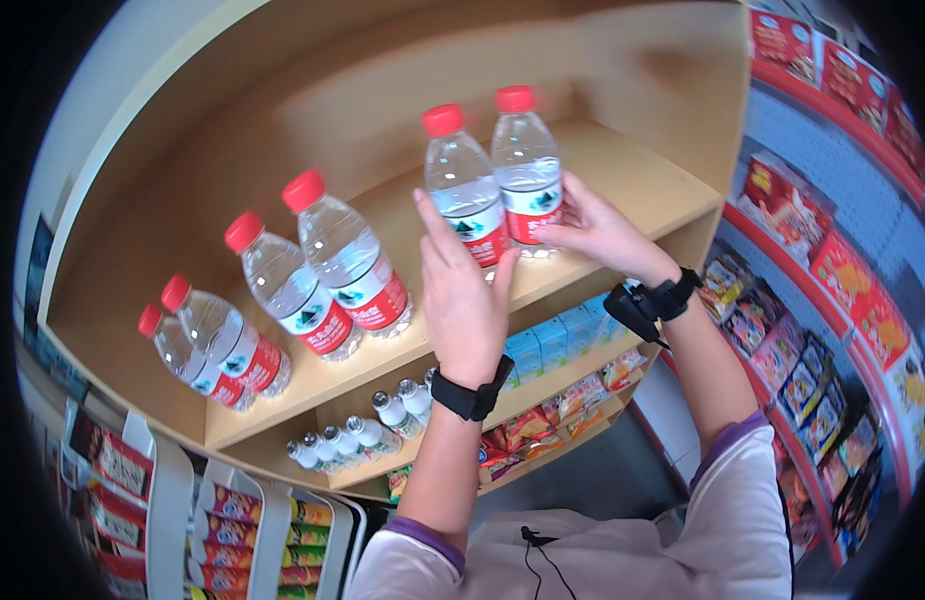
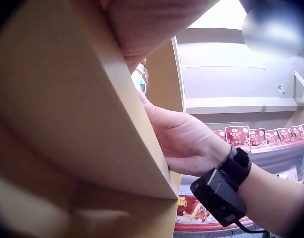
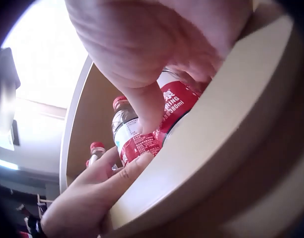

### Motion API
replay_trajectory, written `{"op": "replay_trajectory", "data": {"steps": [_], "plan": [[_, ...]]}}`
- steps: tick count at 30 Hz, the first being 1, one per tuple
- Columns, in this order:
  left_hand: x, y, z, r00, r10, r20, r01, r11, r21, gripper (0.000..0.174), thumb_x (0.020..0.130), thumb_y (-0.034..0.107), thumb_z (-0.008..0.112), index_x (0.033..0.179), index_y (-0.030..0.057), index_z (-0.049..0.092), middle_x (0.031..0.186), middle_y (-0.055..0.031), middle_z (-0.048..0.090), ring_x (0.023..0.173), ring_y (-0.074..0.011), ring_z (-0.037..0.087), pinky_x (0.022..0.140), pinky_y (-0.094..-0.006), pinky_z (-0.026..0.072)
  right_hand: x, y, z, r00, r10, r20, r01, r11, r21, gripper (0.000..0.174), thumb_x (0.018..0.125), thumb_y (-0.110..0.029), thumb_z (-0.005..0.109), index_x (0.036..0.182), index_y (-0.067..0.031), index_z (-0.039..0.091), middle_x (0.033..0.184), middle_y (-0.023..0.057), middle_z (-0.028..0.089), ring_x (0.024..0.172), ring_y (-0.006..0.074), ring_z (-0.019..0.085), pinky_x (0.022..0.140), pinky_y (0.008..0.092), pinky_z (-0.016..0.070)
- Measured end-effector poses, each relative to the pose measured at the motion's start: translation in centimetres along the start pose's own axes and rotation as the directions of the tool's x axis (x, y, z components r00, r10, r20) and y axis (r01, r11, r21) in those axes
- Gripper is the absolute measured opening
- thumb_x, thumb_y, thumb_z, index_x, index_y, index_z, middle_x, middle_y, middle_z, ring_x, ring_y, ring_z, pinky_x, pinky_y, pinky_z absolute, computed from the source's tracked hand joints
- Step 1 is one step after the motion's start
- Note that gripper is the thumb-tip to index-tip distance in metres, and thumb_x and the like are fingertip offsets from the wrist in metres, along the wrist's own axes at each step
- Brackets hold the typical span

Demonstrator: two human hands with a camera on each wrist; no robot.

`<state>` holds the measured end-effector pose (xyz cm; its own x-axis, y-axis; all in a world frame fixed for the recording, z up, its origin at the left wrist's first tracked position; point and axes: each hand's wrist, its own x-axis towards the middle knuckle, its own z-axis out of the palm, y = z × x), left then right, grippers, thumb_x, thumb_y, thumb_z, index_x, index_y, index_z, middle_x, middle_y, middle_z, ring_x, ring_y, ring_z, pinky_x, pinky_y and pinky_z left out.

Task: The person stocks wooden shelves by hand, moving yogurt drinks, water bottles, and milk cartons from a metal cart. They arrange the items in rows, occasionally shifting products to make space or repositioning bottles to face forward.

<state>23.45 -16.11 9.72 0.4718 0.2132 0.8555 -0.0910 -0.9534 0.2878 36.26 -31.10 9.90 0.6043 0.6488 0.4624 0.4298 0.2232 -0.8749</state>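
Two clear water bottles with red caps stand side by side on the wooden shelf. My left hand (image 1: 467,304) is at the left bottle (image 1: 460,165), its fingers fairly straight along the left side and its thumb across the lower front. The right bottle (image 1: 525,150) is in my right hand (image 1: 605,232); the thumb lies over its red label and the fingers go round the far side, partly hidden. In the right wrist view, the left thumb rests low at a bottle's red label (image 3: 137,147). The left wrist view shows mostly the shelf's underside (image 2: 67,99).
More water bottles stand left along the shelf (image 1: 633,170), among them a near pair (image 1: 348,262). Below are small white bottles (image 1: 373,432), blue cartons (image 1: 548,345) and snack bags (image 1: 528,430). A red-edged snack rack (image 1: 828,290) stands right; packet racks (image 1: 228,530) stand lower left.
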Motion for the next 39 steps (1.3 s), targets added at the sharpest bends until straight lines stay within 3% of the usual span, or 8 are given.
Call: {"op": "replay_trajectory", "data": {"steps": [2,6,11,17,20,26,30,39], "plan": [[-0.2,0.3,-0.4,0.994,-0.036,0.102,0.046,0.993,-0.106,0.104,0.077,0.023,0.078,0.150,-0.0054,0.010,0.114,-0.0243,0.052,0.105,-0.0404,0.056,0.087,-0.0421,0.0482,-0.9,0.0,1.0,0.914,-0.390,-0.114,0.309,0.849,-0.429,0.077,0.083,-0.017,0.075,0.143,0.0006,0.031,0.135,0.0178,0.050,0.128,0.0251,0.049,0.106,0.0372,0.0400],[-2.2,-0.5,-0.9,0.978,0.147,-0.149,-0.176,0.963,-0.205,0.087,0.081,0.015,0.074,0.147,-0.0072,0.021,0.141,-0.0266,0.038,0.135,-0.0402,0.034,0.111,-0.0463,0.0281,-7.8,-1.8,3.3,0.738,-0.521,-0.428,0.134,0.735,-0.664,0.053,0.085,-0.011,0.069,0.132,0.0003,0.046,0.117,0.0164,0.059,0.110,0.0271,0.059,0.095,0.0374,0.0469],[-13.5,-2.0,-3.5,0.887,0.453,0.089,-0.318,0.738,-0.595,0.050,0.083,-0.004,0.064,0.130,-0.0042,0.046,0.128,-0.0202,0.052,0.123,-0.0341,0.049,0.107,-0.0455,0.0350,-23.6,5.8,9.2,0.711,-0.241,-0.661,-0.380,0.659,-0.649,0.027,0.087,-0.006,0.062,0.114,-0.0040,0.057,0.092,0.0113,0.060,0.087,0.0258,0.062,0.078,0.0361,0.0494],[-28.5,-13.1,-2.4,-0.148,0.671,0.727,0.010,0.736,-0.677,0.041,0.085,0.012,0.064,0.124,0.0039,0.057,0.113,-0.0192,0.062,0.108,-0.0371,0.058,0.094,-0.0451,0.0443,-46.8,8.6,19.9,0.446,0.158,-0.881,-0.857,0.359,-0.370,0.017,0.087,-0.010,0.060,0.103,-0.0061,0.061,0.095,0.0136,0.061,0.093,0.0341,0.061,0.079,0.0424,0.0499],[-33.2,-17.9,-3.4,-0.289,0.577,0.763,0.085,0.810,-0.580,0.042,0.085,0.013,0.065,0.125,0.0025,0.056,0.109,-0.0208,0.064,0.102,-0.0389,0.060,0.088,-0.0450,0.0473,-56.8,5.9,23.4,0.130,0.128,-0.983,-0.986,0.122,-0.114,0.017,0.085,-0.006,0.059,0.102,-0.0080,0.061,0.093,0.0137,0.061,0.093,0.0349,0.061,0.078,0.0430,0.0502],[-34.1,-14.6,-3.4,-0.279,0.525,0.804,0.060,0.845,-0.531,0.043,0.088,0.015,0.064,0.128,0.0025,0.055,0.115,-0.0252,0.062,0.108,-0.0408,0.058,0.092,-0.0447,0.0464,-70.3,-3.5,25.1,-0.263,-0.193,-0.945,-0.876,-0.362,0.318,0.017,0.087,-0.013,0.062,0.102,-0.0075,0.061,0.100,0.0170,0.060,0.096,0.0365,0.060,0.078,0.0443,0.0511],[-34.7,-11.6,-4.1,-0.151,0.581,0.800,0.054,0.813,-0.580,0.047,0.087,0.015,0.063,0.130,0.0019,0.052,0.116,-0.0236,0.061,0.105,-0.0398,0.059,0.090,-0.0457,0.0466,-78.9,-4.4,28.2,-0.529,0.073,-0.845,-0.781,-0.432,0.452,0.046,0.079,-0.032,0.075,0.118,-0.0125,0.061,0.117,0.0186,0.054,0.103,0.0390,0.059,0.088,0.0455,0.0511],[-40.9,-6.4,-7.1,-0.329,0.553,0.765,-0.005,0.809,-0.587,0.047,0.084,0.015,0.066,0.127,0.0018,0.054,0.119,-0.0220,0.061,0.108,-0.0390,0.059,0.093,-0.0441,0.0470,-80.4,-5.5,30.2,-0.204,0.354,-0.913,-0.950,-0.297,0.097,0.058,0.065,-0.042,0.085,0.113,-0.0186,0.062,0.139,0.0130,0.043,0.115,0.0433,0.051,0.092,0.0514,0.0482]]}}
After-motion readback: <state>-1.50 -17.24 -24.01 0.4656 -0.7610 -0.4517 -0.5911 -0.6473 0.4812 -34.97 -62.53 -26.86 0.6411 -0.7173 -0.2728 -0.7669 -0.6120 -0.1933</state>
